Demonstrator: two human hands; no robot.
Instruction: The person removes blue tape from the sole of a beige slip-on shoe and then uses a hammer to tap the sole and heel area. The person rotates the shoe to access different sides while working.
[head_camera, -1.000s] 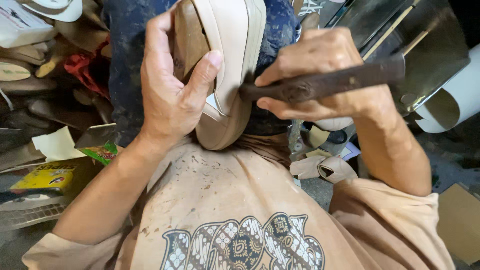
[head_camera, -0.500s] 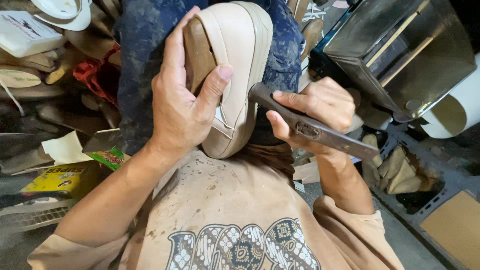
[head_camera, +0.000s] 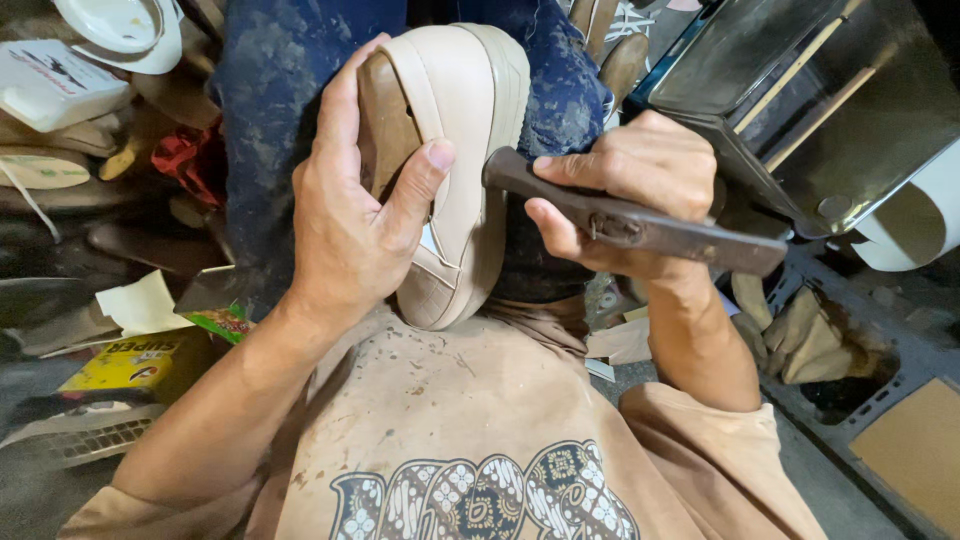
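A beige shoe with a thick pale sole stands on edge between my blue-jeaned knees, its toe resting against my stained shirt. My left hand grips it from the left, thumb pressed across the upper. My right hand is closed round a dark, worn tool with a long rusty handle. One end of the tool touches the right edge of the sole; the other end points right.
A dark metal box with sticks inside sits at upper right, a white roll beside it. Left of me lie a yellow packet, paper scraps, shoe soles and a white tub.
My right hand has swung the tool down from level across the shoe, then brought its end against the sole's right edge. The left hand keeps its grip.
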